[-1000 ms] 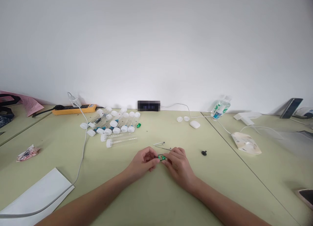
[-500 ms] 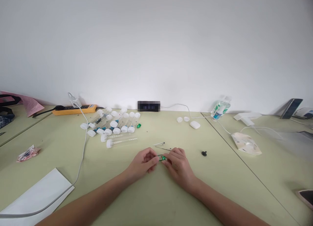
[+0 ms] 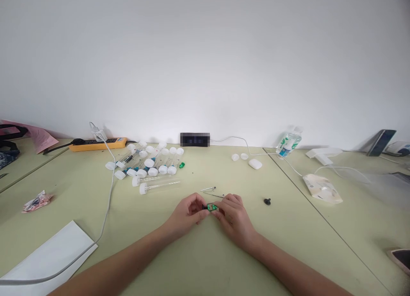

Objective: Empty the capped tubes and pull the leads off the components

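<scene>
Between my hands, just above the table, is a small green part (image 3: 212, 207) with a black piece (image 3: 205, 207) at its left end. My left hand (image 3: 189, 212) is closed, thumb and fingers pinching the black end. My right hand (image 3: 233, 215) is closed on the green end, its fingertips covering part of it. Right beyond my fingers lie a thin metal rod (image 3: 214, 194) and a short metal pin (image 3: 208, 189) with a small dark end. A black knob-like piece (image 3: 267, 201) rests to the right of my right hand.
Clear tubes with white caps (image 3: 149, 162) lie grouped at the back left, a green piece (image 3: 182, 165) beside them. A yellow power strip (image 3: 98, 145), white sheet (image 3: 48, 262) and cable are on the left. A clear bottle (image 3: 288, 143), white case (image 3: 255, 163) and packet (image 3: 322, 188) are right.
My left thumb and fingers have shifted slightly on the small part, and its black end now shows. My right hand stays almost where it was.
</scene>
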`<state>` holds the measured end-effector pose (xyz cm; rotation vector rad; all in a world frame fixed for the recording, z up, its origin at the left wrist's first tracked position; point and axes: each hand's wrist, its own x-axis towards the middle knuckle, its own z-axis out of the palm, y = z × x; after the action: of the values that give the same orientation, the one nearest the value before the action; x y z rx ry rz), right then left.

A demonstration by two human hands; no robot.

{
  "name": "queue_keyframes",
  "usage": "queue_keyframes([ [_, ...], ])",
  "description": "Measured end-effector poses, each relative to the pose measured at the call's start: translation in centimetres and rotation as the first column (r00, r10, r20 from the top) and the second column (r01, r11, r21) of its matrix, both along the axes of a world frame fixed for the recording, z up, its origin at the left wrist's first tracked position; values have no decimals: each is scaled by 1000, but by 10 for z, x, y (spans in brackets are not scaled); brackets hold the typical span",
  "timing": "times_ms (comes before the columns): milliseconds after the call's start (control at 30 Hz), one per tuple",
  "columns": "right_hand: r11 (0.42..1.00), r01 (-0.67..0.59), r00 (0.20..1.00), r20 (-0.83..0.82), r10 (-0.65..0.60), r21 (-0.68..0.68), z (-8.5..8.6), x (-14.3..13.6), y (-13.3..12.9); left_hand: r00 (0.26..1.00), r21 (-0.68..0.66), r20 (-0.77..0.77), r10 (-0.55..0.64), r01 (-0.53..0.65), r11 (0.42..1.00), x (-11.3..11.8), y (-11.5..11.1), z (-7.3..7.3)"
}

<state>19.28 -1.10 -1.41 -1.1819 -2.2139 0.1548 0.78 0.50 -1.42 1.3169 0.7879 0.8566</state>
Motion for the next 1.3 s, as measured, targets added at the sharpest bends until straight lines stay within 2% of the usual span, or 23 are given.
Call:
queue_keyframes([
  [233,999,-14,1000,-27,13,-42,0,0,0,1000,-39,3,-8,8,999,0,1,-2],
  [400,999,-15,1000,-20,15,-40,0,0,-1,1000,25,8,-3,3,1000,-1,1,-3],
  [500,999,-21,1000,-23,20,-43,0,0,-1,1000,-2,2,-5,5,1000,-1,1,-1],
  [833,998,-26,999,-33,24,-54,1,0,1,998,8,13,56,-56,998,-2,2,-3],
  [967,999,-35,998,-52,33,-32,1,1,0,1000,-41,-25,17,-18,999,0,2,-4],
  [1100,999,-48,997,-68,48,-7,1,1,-1,1000,-76,5,-26,26,997,1,3,-6],
  [1300,999,-34,997,-70,34,-7,1,1,1,999,-27,45,-2,4,1000,-1,3,-3],
])
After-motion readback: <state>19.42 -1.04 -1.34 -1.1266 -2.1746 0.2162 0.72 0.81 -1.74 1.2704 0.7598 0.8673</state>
